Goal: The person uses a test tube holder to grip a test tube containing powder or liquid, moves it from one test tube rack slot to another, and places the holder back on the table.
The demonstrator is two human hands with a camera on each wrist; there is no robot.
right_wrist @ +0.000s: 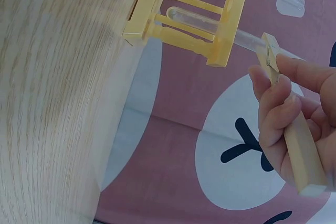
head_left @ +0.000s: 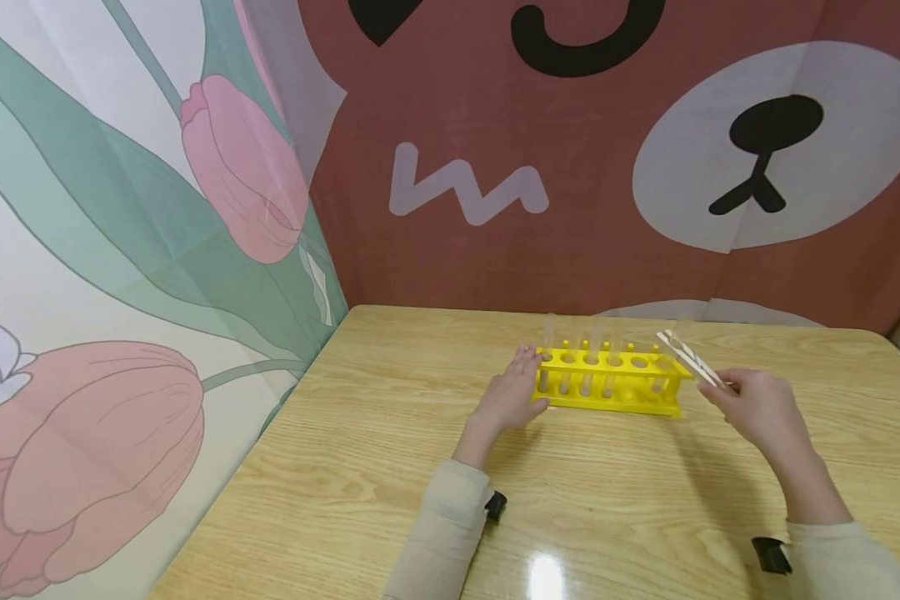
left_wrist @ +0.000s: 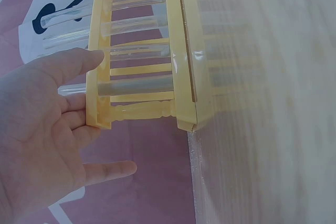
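Note:
A yellow test tube rack [head_left: 607, 408] stands on the table, with several clear test tubes [head_left: 595, 342] upright in its left holes. My left hand [head_left: 506, 400] grips the rack's left end; in the left wrist view its thumb [left_wrist: 79, 64] lies against the upper plate and one finger points away free. My right hand [head_left: 761, 408] holds a wooden test tube clamp [head_left: 690, 358], whose jaws are around the upper part of a test tube [right_wrist: 249, 40]. That tube passes through the rack's rightmost hole, its rounded bottom just above the base plate.
The wood-grain table [head_left: 375, 400] reaches back to a wall cloth [head_left: 450, 267] with a bear face. At left hangs a tulip-patterned cloth [head_left: 157, 217]. Dark camera mounts [head_left: 771, 556] sit at both wrists.

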